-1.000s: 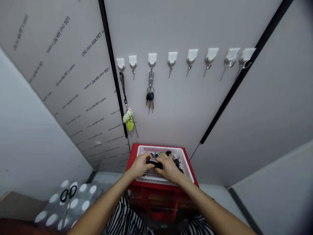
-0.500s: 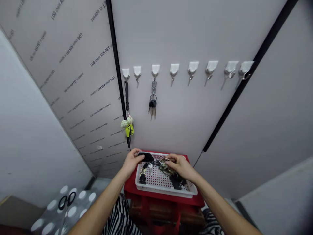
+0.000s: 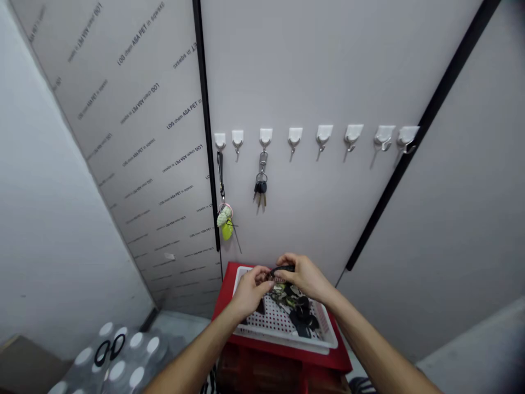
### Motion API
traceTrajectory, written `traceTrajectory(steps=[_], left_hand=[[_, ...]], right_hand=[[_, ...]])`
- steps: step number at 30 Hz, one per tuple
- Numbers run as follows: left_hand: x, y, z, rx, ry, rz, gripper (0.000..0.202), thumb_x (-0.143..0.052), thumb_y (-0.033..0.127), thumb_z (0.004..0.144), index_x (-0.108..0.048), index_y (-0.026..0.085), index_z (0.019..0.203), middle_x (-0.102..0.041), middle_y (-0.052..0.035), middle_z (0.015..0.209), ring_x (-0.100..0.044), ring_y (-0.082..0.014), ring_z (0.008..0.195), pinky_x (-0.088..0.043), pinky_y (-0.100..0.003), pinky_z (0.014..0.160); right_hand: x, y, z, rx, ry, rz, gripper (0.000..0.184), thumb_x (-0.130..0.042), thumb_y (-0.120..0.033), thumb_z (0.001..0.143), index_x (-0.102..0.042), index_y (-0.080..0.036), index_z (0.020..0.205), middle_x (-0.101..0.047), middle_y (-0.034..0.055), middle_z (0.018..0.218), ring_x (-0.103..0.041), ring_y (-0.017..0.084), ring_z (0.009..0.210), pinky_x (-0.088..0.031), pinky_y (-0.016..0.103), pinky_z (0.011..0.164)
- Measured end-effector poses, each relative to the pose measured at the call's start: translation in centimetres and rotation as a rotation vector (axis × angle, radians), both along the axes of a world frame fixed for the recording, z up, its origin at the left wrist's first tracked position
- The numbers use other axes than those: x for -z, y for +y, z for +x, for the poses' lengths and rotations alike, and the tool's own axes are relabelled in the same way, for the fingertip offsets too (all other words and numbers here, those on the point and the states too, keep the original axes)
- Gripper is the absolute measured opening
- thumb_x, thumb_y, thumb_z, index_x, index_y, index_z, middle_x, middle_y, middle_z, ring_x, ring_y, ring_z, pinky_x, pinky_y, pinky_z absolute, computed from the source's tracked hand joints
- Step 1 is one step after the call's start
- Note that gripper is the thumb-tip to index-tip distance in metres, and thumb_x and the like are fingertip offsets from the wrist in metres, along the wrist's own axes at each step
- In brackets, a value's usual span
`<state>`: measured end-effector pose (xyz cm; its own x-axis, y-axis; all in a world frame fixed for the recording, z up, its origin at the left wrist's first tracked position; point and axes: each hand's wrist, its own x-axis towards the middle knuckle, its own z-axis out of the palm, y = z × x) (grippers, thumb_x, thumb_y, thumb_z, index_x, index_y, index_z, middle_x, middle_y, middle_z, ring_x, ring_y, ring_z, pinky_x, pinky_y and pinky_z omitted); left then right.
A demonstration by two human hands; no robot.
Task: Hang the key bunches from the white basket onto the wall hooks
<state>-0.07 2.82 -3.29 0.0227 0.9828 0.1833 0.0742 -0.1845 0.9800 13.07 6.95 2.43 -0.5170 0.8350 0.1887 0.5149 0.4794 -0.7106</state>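
Both my hands are close together above a white perforated plastic tray (image 3: 283, 339). My right hand (image 3: 305, 278) pinches a small dark object (image 3: 283, 269), possibly a key fob or strap; its kind is unclear. Just left of it, my left hand (image 3: 248, 293) has thumb and fingertips pressed together around something too small to make out. Below them in the tray lies a tangle of keys (image 3: 289, 295) with several black key pieces (image 3: 301, 317) at its right. Part of a dark flat item (image 3: 261, 306) shows under my left hand.
A row of white hooks (image 3: 295, 137) runs along the grey panel. A key bunch (image 3: 261, 186) and a strap with a yellow-green charm (image 3: 227, 229) hang there. The tray rests on a red cloth-like surface (image 3: 223, 298). Scissors (image 3: 110, 349) lie on white-capped bottles (image 3: 117, 371) at lower left.
My left hand has moved right, toward my right hand, and no longer visibly holds the flat black item. My right hand has lifted from the pile with a dark object. The view has shifted.
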Motion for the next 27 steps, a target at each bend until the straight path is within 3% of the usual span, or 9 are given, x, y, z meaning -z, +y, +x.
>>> traceTrajectory(steps=[5,9,13,20,24,27], left_hand=[[-1.3,-0.1,-0.4,0.019,-0.231,-0.078,0.019,-0.051,0.019,0.058,-0.046,0.014,0.075,-0.048,0.0038,0.055,-0.045,-0.0067,0.052,-0.035,-0.018,0.052],[-3.6,0.1,-1.1,-0.034,-0.345,-0.060,0.022,-0.053,0.024,0.057,-0.044,0.013,0.075,-0.050,0.0027,0.053,-0.048,-0.0071,0.049,-0.035,-0.018,0.049],[-7.1,0.3,-2.6,-0.092,-0.405,-0.033,0.029,-0.054,0.028,0.056,-0.044,0.012,0.077,-0.054,0.0001,0.057,-0.049,-0.0074,0.048,-0.035,-0.017,0.045],[-13.6,2.2,-5.7,-0.240,-0.485,0.192,0.021,-0.053,0.024,0.058,-0.044,0.014,0.074,-0.052,0.0023,0.057,-0.048,-0.0051,0.046,-0.033,-0.014,0.040],[-16.6,3.5,-6.5,-0.257,-0.522,0.248,0.016,-0.052,0.022,0.060,-0.044,0.013,0.071,-0.050,0.0028,0.053,-0.048,-0.0045,0.044,-0.034,-0.013,0.039],[-18.0,4.3,-6.5,-0.280,-0.507,0.259,0.013,-0.051,0.021,0.061,-0.045,0.013,0.069,-0.049,0.0028,0.051,-0.048,-0.0048,0.043,-0.034,-0.014,0.038]], right_hand=[[-0.2,0.3,-1.3,0.060,0.308,-0.158,0.027,-0.051,-0.024,0.057,-0.046,-0.013,0.081,-0.048,-0.0032,0.055,-0.043,0.007,0.049,-0.034,0.020,0.047],[-1.9,0.7,-3.7,0.010,0.557,-0.154,0.033,-0.053,-0.022,0.055,-0.043,-0.012,0.084,-0.043,-0.0055,0.052,-0.041,0.006,0.047,-0.034,0.019,0.047],[-5.6,1.0,-6.4,-0.055,0.629,-0.027,0.037,-0.052,-0.020,0.057,-0.040,-0.014,0.091,-0.043,-0.0072,0.049,-0.040,0.005,0.044,-0.035,0.018,0.046],[-12.8,2.6,-11.2,-0.025,0.622,0.308,0.023,-0.050,-0.025,0.059,-0.047,-0.015,0.079,-0.053,-0.0019,0.055,-0.047,0.007,0.046,-0.038,0.020,0.048],[-15.5,4.0,-12.8,0.059,0.561,0.468,0.025,-0.046,-0.027,0.063,-0.051,-0.016,0.084,-0.056,0.0002,0.058,-0.050,0.008,0.049,-0.040,0.020,0.051],[-16.7,5.0,-13.3,0.181,0.463,0.566,0.028,-0.046,-0.028,0.063,-0.052,-0.016,0.087,-0.057,0.0015,0.059,-0.051,0.009,0.052,-0.040,0.022,0.055]])
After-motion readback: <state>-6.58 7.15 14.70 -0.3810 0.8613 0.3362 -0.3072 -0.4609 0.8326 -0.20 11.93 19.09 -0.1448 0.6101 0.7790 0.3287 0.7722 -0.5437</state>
